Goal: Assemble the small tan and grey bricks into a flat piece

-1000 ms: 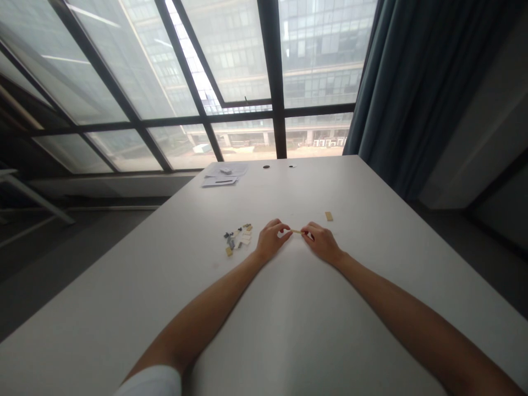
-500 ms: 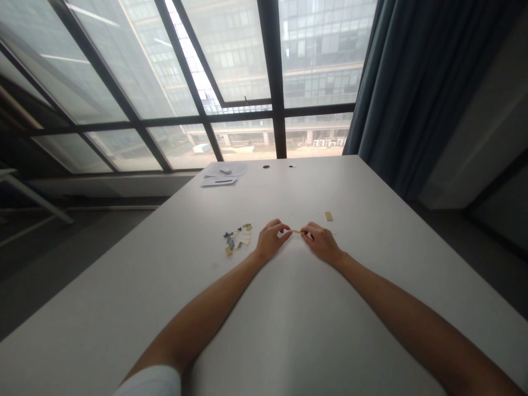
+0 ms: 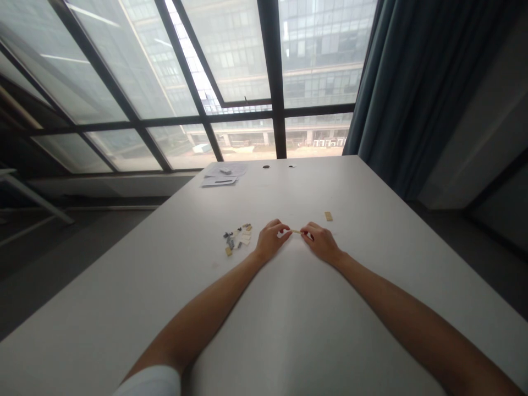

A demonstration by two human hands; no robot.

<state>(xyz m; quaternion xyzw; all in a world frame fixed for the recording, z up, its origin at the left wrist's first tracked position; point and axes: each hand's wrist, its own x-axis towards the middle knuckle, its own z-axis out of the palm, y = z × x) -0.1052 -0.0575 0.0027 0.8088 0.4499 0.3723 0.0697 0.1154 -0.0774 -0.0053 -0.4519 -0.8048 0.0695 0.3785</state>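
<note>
My left hand (image 3: 270, 239) and my right hand (image 3: 322, 242) rest on the white table (image 3: 289, 319), both pinched on the ends of a small thin tan piece (image 3: 296, 231) held between them just above the tabletop. A scatter of several small tan, white and dark pieces (image 3: 238, 237) lies just left of my left hand. One flat tan piece (image 3: 328, 216) lies alone on the table beyond my right hand.
Papers with a small white block (image 3: 224, 174) lie at the table's far left edge, near two dark round holes (image 3: 266, 166). A large window (image 3: 231, 66) stands behind the table, a dark curtain (image 3: 412, 93) at the right.
</note>
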